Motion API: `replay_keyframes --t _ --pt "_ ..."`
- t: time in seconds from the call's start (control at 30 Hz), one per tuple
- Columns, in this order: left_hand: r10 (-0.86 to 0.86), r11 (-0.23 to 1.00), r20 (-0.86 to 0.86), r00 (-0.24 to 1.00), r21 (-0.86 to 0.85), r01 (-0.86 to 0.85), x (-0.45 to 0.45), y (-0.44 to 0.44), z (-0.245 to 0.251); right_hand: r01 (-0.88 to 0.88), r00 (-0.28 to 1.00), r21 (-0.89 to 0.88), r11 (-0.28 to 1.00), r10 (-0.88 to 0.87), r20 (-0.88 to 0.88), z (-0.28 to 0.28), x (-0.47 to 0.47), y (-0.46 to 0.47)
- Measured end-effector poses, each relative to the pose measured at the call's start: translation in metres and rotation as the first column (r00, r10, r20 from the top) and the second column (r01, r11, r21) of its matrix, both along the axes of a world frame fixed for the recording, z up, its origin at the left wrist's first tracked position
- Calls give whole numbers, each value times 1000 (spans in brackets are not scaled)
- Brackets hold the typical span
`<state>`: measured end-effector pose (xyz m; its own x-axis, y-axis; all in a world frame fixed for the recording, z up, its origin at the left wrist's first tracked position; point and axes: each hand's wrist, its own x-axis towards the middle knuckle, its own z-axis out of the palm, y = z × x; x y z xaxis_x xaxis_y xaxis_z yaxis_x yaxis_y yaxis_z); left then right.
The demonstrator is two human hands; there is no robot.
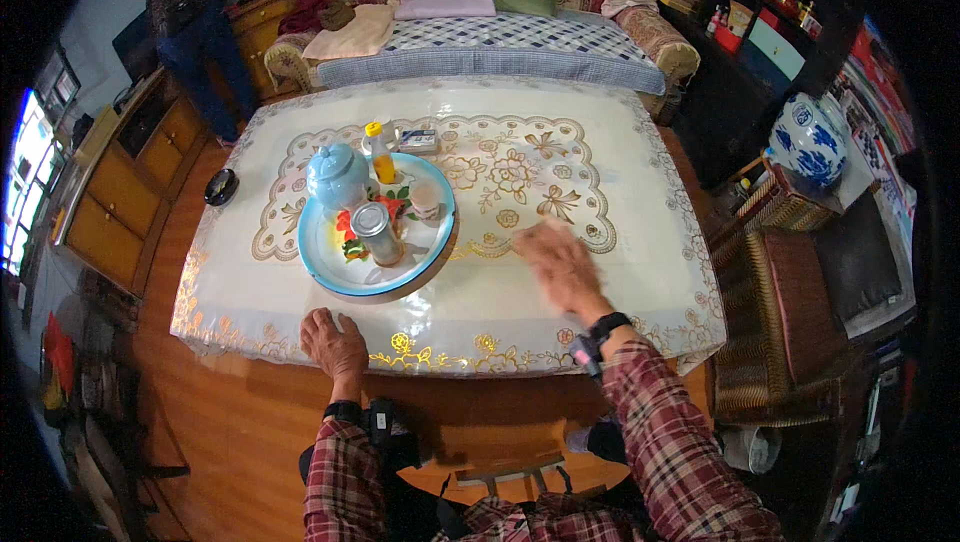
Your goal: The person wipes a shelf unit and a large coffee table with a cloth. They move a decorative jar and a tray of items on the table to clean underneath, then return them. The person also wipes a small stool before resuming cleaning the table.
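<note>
My left hand [334,345] rests on the front edge of the table, on a white tablecloth [487,324] with gold flower print, holding nothing. Over the cloth, right of the tray, my right hand [556,264] is blurred, with no object visible in it; its fingers are hard to make out. A round blue-rimmed enamel tray [337,276] bears a light blue lidded jar [337,176], a bottle with a yellow cap [382,159], a metal-lidded glass jar [381,236] and a small cup-like container [425,201]. Behind the tray lie a small box [418,141] and a white cup [385,128].
A black ashtray-like dish [221,187] is at the table's left edge. Beyond stands a sofa [487,66] with cushions. Another person [196,39] bends at the cabinets, back left. A blue-and-white porcelain vase [808,141] and a wicker-sided chair [787,309] are at the right.
</note>
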<state>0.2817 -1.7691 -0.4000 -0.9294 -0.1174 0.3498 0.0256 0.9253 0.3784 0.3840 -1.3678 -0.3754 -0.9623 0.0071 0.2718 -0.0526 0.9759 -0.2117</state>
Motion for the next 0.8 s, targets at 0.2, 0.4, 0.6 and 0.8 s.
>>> replay_keyframes --t 0.2,0.4,0.6,0.8 --pt "-1 999 36 999 -52 3 -2 -1 0 570 798 146 809 -587 139 -18 124 131" --pt "5 998 49 999 -57 -2 -4 -1 -2 791 551 145 594 -796 250 -21 228 178" --pt "12 997 76 997 -71 -7 -3 -1 -1 836 456 198 512 -849 267 -27 217 151" --pt "-7 998 28 1000 -60 9 -5 -6 -9 525 805 155 837 -548 229 -18 184 72"
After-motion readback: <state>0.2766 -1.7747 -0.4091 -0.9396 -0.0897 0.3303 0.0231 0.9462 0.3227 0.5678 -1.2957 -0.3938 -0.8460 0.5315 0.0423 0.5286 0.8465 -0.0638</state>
